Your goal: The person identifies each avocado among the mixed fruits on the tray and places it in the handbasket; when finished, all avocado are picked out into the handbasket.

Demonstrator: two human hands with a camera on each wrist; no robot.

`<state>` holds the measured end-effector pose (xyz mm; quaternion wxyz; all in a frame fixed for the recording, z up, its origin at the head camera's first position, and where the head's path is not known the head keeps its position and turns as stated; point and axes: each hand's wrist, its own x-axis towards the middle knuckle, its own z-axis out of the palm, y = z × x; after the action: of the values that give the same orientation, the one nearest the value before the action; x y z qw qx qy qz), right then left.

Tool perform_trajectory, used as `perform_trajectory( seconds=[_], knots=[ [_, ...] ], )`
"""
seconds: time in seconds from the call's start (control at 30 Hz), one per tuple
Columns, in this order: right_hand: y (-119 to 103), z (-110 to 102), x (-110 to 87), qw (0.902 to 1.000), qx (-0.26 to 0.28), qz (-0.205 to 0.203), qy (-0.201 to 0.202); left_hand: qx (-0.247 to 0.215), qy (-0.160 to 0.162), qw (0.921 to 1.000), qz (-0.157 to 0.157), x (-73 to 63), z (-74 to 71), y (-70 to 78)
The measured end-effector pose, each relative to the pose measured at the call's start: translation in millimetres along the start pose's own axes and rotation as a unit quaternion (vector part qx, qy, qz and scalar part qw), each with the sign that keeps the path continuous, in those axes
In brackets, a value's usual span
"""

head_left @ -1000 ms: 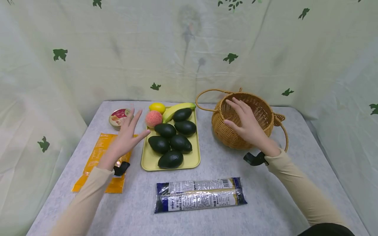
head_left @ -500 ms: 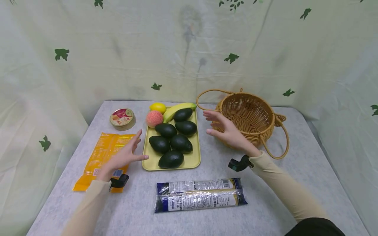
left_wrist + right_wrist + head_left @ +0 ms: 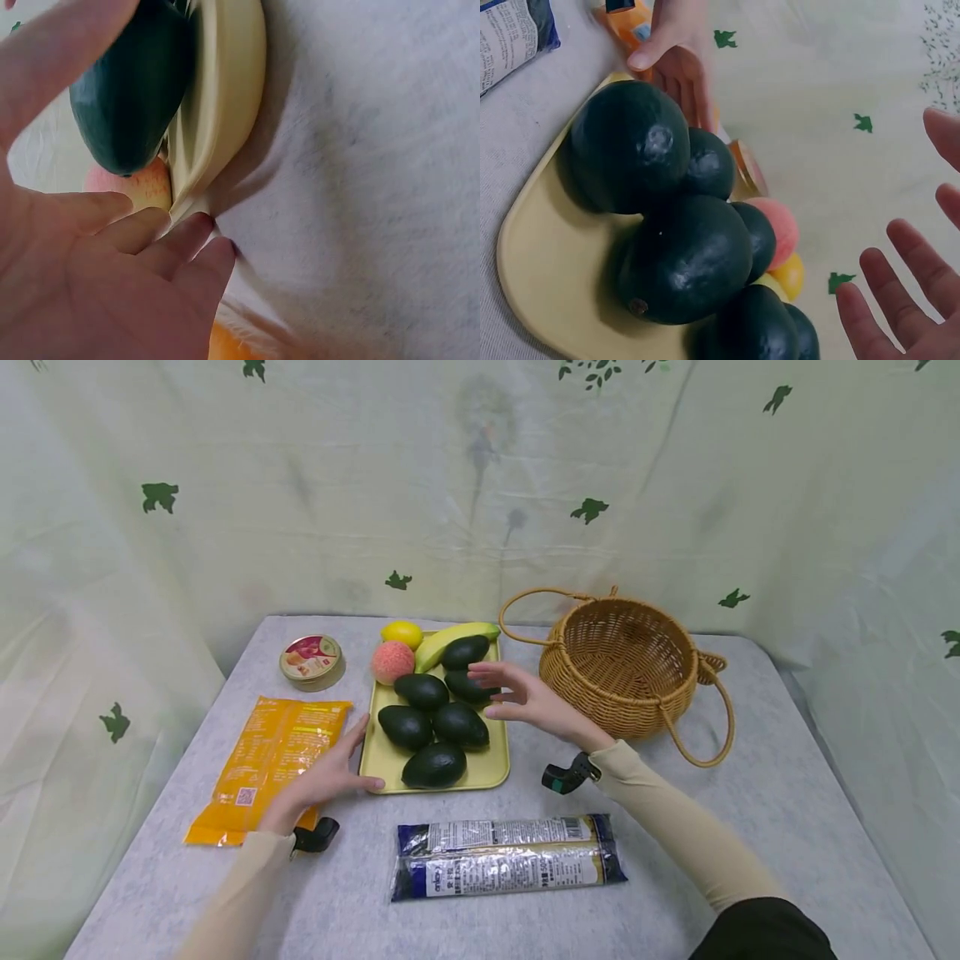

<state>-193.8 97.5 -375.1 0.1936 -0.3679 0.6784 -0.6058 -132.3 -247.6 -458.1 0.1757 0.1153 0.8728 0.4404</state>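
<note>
A yellow tray (image 3: 491, 768) carries several dark green avocados (image 3: 433, 766), a pink peach (image 3: 392, 662), a lemon (image 3: 402, 632) and a banana (image 3: 448, 640). My left hand (image 3: 327, 777) is at the tray's left front corner, thumb and fingers spread. In the left wrist view its fingertips (image 3: 221, 251) lie close beside the tray wall (image 3: 236, 90); whether they touch it I cannot tell. Over the tray's right side my right hand (image 3: 532, 700) hovers, partly covering one avocado. The right wrist view shows its fingers (image 3: 900, 300) apart, holding nothing.
Right of the tray stands a wicker basket (image 3: 592, 693) with looped handles. A plastic-wrapped pack in blue and white (image 3: 510, 857) lies in front. On the left are an orange bag (image 3: 262, 760) and a round tin (image 3: 311, 662). A pale curtain (image 3: 337, 485) hangs behind.
My right hand has moved left from over the basket to the tray's right side. The left hand has come down and nearer to the tray's left front corner. The objects have stayed put.
</note>
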Motion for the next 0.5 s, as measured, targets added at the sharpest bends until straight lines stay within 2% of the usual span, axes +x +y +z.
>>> perform_trajectory(
  seconds=[0.27, 0.5],
  knots=[
    [34, -3, 21.8, 0.9981, -0.010, 0.017, -0.058, 0.021, 0.007, 0.9996, 0.019, -2.3, 4.5, -0.2],
    [45, -2, 34.5, 0.9900, -0.078, 0.047, -0.108, 0.034, 0.008, 0.9991, 0.025, -1.7, 5.5, -0.9]
  ],
)
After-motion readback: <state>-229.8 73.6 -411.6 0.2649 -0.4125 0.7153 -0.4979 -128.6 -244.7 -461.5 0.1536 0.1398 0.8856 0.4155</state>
